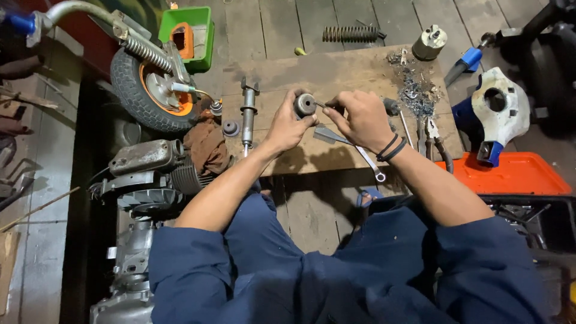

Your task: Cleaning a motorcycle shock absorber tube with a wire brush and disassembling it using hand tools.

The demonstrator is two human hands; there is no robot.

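My left hand [287,125] grips a small grey cylindrical metal part [305,104] with a hole in its end, held above a wooden board [336,72]. My right hand [360,119] is closed on a thin tool with a dark handle whose tip points into that part. Two dark bands sit on my right wrist. A metal wrench [369,163] lies on the board just under my right hand. A long metal shaft [248,114] lies on the board to the left of my left hand.
A small wheel with an orange hub [150,90] and a grey engine block [150,171] lie at the left. A green tray [192,30], a coil spring [351,33] and a metal cylinder [429,42] lie behind. Metal scraps [414,90], a white housing [499,111] and an orange lid [510,174] are at right.
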